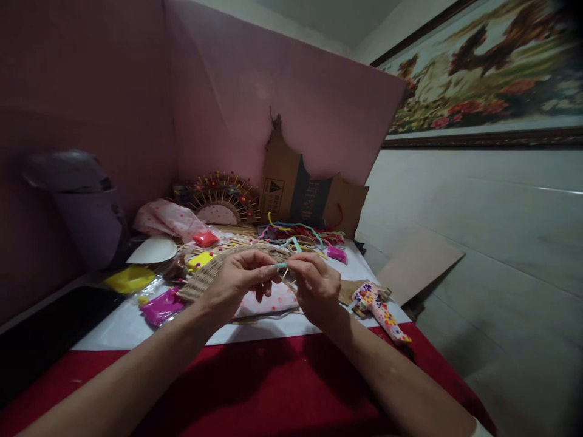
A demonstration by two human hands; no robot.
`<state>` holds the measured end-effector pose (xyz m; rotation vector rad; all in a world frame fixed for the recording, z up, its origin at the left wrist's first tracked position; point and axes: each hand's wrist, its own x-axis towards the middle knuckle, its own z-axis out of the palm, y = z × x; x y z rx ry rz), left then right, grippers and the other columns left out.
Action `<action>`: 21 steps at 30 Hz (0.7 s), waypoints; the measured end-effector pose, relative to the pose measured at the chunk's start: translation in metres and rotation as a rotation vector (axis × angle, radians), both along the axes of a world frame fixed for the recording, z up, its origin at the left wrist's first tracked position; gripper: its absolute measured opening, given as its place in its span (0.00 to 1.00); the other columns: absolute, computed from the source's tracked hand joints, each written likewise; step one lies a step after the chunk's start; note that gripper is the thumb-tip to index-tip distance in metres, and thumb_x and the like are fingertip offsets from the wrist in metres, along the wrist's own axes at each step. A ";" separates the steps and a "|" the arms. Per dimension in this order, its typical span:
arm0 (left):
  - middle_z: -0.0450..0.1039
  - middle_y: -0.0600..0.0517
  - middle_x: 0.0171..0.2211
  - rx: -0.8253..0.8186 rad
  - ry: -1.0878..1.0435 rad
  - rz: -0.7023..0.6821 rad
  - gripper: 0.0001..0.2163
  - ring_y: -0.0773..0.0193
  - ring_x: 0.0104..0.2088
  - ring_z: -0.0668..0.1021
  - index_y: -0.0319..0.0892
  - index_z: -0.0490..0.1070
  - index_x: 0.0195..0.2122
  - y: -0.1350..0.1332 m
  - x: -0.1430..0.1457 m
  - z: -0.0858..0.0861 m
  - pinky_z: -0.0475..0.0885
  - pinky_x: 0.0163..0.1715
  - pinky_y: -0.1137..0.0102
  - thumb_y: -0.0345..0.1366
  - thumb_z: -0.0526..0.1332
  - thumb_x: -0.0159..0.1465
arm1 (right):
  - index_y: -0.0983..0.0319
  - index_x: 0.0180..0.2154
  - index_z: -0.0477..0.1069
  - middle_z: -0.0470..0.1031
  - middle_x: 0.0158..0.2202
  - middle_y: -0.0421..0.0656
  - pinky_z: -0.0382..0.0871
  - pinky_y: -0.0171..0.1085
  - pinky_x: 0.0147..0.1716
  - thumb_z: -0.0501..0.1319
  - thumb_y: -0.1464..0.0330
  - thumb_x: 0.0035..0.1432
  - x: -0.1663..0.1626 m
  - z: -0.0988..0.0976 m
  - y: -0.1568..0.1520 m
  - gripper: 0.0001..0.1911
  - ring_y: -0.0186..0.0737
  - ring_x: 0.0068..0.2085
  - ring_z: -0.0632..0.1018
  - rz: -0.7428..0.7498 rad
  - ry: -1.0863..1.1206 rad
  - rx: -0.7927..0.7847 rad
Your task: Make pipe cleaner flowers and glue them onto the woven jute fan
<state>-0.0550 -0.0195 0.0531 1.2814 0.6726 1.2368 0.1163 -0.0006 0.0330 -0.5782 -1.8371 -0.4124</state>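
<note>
"How does the turquoise strand [282, 265] look?"
"Thin and bumpy; it is held above the counter [113, 328]."
"The hold?"
"One side is pinched by the raised left hand [241, 274], the other by the right hand [316, 285]."
"Room?"
"Space is left above the red cloth [264, 382]; the back is blocked by a pink panel [228, 97]."

A framed picture [492, 76] hangs at right, a purple container [88, 221] stands left.
</note>
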 end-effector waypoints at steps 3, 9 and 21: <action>0.73 0.53 0.21 -0.015 -0.028 0.010 0.07 0.72 0.17 0.70 0.38 0.71 0.25 0.000 -0.001 0.000 0.63 0.15 0.77 0.35 0.66 0.52 | 0.60 0.36 0.71 0.74 0.33 0.43 0.69 0.34 0.32 0.55 0.77 0.55 -0.002 -0.002 0.000 0.10 0.35 0.34 0.75 -0.012 -0.037 0.013; 0.70 0.55 0.20 -0.082 -0.108 -0.074 0.08 0.73 0.17 0.68 0.39 0.68 0.25 -0.001 0.001 0.000 0.62 0.15 0.78 0.35 0.66 0.52 | 0.59 0.33 0.73 0.74 0.30 0.42 0.66 0.32 0.30 0.55 0.77 0.55 -0.004 -0.003 -0.002 0.10 0.33 0.31 0.73 -0.054 -0.094 0.029; 0.69 0.54 0.17 -0.045 0.182 -0.006 0.09 0.69 0.17 0.71 0.38 0.68 0.23 -0.001 0.002 0.002 0.65 0.14 0.76 0.36 0.67 0.49 | 0.61 0.32 0.72 0.74 0.30 0.42 0.67 0.32 0.31 0.55 0.76 0.56 0.000 0.002 -0.002 0.09 0.33 0.32 0.74 -0.041 -0.154 0.095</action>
